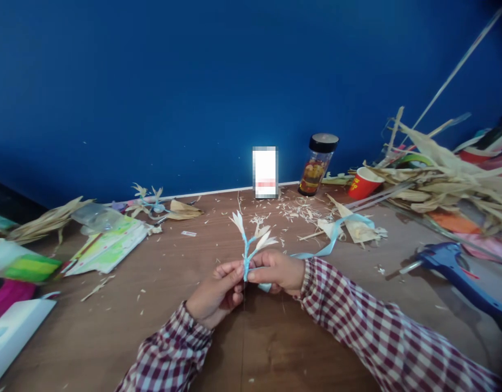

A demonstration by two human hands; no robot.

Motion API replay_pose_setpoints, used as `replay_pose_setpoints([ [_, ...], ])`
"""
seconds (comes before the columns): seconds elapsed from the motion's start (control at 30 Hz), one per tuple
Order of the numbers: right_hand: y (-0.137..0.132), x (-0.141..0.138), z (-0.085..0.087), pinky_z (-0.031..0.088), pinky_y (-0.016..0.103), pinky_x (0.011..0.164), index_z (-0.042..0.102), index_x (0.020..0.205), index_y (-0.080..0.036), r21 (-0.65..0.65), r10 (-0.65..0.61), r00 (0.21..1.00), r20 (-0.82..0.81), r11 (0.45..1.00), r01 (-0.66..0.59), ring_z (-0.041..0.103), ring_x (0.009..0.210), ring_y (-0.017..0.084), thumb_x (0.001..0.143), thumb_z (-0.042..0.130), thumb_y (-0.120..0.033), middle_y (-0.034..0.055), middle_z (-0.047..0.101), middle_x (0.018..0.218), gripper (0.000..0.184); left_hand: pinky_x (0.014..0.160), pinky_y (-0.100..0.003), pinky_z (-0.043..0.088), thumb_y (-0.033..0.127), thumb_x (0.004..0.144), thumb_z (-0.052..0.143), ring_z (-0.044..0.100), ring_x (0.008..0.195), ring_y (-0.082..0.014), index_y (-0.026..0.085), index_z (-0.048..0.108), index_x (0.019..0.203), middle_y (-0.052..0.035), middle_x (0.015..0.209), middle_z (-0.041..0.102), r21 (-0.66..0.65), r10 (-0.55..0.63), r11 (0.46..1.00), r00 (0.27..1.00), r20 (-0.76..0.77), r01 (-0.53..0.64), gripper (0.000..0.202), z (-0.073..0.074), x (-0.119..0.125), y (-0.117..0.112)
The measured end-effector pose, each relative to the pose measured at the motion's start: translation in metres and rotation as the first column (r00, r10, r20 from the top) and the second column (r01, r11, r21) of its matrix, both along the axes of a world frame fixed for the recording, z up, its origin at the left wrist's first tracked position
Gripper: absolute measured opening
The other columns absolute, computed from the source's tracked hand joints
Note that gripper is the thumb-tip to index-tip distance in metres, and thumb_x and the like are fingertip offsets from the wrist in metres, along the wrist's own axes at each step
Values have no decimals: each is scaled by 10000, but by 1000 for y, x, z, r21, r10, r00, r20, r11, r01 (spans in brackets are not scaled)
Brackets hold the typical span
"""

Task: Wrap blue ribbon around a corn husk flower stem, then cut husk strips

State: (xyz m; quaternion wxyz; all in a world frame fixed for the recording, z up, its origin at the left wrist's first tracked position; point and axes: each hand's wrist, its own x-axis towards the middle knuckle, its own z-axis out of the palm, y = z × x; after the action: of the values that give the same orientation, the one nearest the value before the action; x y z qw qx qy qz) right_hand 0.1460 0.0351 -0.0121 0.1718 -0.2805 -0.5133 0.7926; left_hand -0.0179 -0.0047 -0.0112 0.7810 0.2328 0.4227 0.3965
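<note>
A small corn-husk flower sprig (246, 246) stands upright between my hands, its pale petals on branching stems wrapped in light blue tape. My left hand (219, 289) pinches the base of the stem between thumb and fingers. From the other side, my right hand (279, 270) grips the lower stem and the light blue ribbon (330, 242), which runs out behind that hand to the right. A short piece of the ribbon shows beneath the right fingers. Pale husk pieces (359, 226) lie by the ribbon's far end.
A blue glue gun (459, 272) lies at right, below a heap of dried husks (434, 182). A red paper cup (363, 182) and a lidded bottle (316, 166) stand toward the blue wall. Husk shavings (295, 209) litter the table; papers (110, 247) and another flower sprig (155, 201) lie left.
</note>
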Motion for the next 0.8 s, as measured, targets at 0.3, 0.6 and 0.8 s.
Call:
replay_pose_setpoints([
  [0.3, -3, -4, -5, 241, 150, 334, 539, 686, -157, 158, -124, 975, 184, 983, 95, 321, 409, 30, 678, 644, -343, -75, 415, 549, 214, 349, -83, 248, 263, 654, 716, 283, 424, -7, 107, 626, 711, 49, 523, 400, 73, -113, 991, 993, -38, 116, 188, -1, -8, 4],
  [0.6, -8, -11, -16, 228, 162, 356, 539, 652, -150, 249, -271, 928, 257, 946, 207, 316, 382, 28, 672, 637, -328, -73, 444, 495, 204, 358, -79, 243, 293, 649, 715, 267, 434, -2, 106, 607, 712, 54, 554, 391, 32, -67, 997, 993, -93, 71, 225, 0, -8, 5],
  [0.8, -12, -11, -19, 219, 160, 372, 564, 671, -147, 318, -303, 921, 243, 922, 220, 329, 398, 37, 677, 635, -316, -77, 419, 454, 183, 353, -91, 231, 345, 682, 670, 280, 448, -23, 123, 593, 749, 53, 546, 406, 102, -57, 991, 953, -298, 91, 244, 2, -8, 5],
])
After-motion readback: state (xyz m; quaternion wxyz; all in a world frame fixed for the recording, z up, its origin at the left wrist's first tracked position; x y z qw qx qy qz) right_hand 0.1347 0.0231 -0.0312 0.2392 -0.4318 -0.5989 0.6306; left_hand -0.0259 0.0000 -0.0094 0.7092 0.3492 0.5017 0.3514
